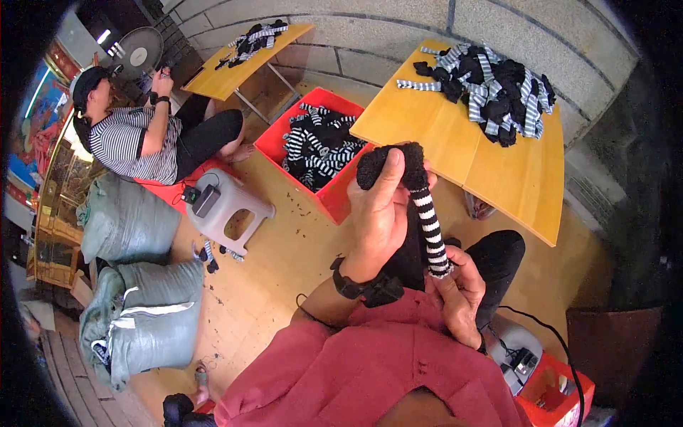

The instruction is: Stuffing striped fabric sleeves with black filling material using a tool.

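Note:
A narrow knitted tube [429, 229] with black and white stripes and a fuzzy black end, sock-like, is stretched before my chest. My left hand [378, 226] grips the black end, its thumb pressed up over the fuzzy part. The right hand [459, 290] pinches the striped tube's lower edge between thumb and fingers. A tangled pile of similar striped and black pieces [509, 89] lies on the wooden table [434, 132] ahead of me on the right. More such pieces [321, 142] fill the red bin [339, 202] beyond my left hand.
At the left another person [142, 135] sits by a second table [213, 80] with a small pile. A grey stool [226, 210] and stuffed sacks [160, 313] stand on the left. Low right are a red crate [569, 406] and a black cable [562, 340].

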A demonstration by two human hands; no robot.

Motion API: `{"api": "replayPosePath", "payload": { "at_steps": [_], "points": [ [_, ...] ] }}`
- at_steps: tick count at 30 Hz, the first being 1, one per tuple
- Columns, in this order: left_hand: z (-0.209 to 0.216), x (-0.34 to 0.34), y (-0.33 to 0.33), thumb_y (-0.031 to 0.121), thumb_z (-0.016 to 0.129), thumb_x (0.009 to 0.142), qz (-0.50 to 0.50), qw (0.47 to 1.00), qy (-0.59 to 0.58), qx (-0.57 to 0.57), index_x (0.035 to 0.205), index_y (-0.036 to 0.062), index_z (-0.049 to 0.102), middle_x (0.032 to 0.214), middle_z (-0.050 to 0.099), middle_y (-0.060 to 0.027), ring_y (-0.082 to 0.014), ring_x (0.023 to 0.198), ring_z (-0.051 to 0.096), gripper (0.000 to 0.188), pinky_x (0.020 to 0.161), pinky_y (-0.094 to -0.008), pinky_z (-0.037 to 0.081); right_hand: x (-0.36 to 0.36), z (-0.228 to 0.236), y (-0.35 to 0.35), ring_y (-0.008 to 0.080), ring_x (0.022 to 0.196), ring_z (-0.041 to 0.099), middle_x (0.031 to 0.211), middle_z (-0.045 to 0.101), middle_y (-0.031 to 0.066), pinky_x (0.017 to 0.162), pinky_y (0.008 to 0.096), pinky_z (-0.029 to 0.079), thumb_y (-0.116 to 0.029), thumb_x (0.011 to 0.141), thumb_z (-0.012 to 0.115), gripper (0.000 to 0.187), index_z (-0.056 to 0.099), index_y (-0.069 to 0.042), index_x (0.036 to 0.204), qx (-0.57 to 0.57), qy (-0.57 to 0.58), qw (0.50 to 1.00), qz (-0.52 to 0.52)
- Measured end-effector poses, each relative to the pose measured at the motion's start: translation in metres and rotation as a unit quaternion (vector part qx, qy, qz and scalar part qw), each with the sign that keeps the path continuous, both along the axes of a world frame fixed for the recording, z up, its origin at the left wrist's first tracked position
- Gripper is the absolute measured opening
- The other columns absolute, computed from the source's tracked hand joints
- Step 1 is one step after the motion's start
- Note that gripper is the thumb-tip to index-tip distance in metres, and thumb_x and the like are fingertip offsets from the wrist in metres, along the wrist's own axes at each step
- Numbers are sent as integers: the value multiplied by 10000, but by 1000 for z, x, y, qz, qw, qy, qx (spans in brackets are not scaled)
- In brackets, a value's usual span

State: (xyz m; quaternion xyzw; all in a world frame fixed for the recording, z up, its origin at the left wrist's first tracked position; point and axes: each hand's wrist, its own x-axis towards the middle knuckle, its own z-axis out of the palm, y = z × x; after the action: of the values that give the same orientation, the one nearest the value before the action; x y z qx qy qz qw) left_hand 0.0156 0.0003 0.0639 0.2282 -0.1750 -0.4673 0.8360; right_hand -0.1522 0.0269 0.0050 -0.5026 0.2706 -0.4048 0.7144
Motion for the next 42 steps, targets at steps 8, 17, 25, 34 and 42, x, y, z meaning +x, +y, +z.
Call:
{"api": "replayPosePath", "payload": {
  "at_steps": [8,17,25,34,42],
  "points": [
    [-20,-9,-3,72,617,842,243,949,-201,15,902,3,584,789,586,-3,-67,676,514,97,619,-213,429,14,-6,2,32,508,442,766,597,34,441,164,322,1,858,538,334,482,-13,1186,-2,-41,997,-62],
    [-14,-6,8,1,646,776,269,846,-459,-24,843,-30,580,724,575,-71,-127,624,514,100,562,-241,409,-1,-14,-19,112,582,542,816,624,67,498,195,416,88,814,518,375,535,-3,1178,-387,128,903,-136],
    [-19,-9,0,22,655,780,242,866,-437,-5,831,-28,583,679,549,-33,-84,593,478,102,536,-221,386,-16,2,-24,94,469,452,667,556,96,336,187,218,57,789,540,491,475,-62,1262,164,-134,971,108],
    [-41,-5,-27,71,649,811,179,927,-323,73,889,1,590,743,563,0,-56,651,491,120,569,-203,398,-3,-9,-38,170,606,608,776,624,167,564,281,477,72,792,438,451,448,22,1240,-221,184,955,-71],
    [-48,74,-63,146,572,875,97,995,21,28,967,-3,579,885,619,-76,-183,752,601,175,769,-387,512,-35,-43,-80,231,660,619,763,632,167,611,312,476,-30,787,593,145,614,35,914,-301,340,872,-182]
  ]
}}
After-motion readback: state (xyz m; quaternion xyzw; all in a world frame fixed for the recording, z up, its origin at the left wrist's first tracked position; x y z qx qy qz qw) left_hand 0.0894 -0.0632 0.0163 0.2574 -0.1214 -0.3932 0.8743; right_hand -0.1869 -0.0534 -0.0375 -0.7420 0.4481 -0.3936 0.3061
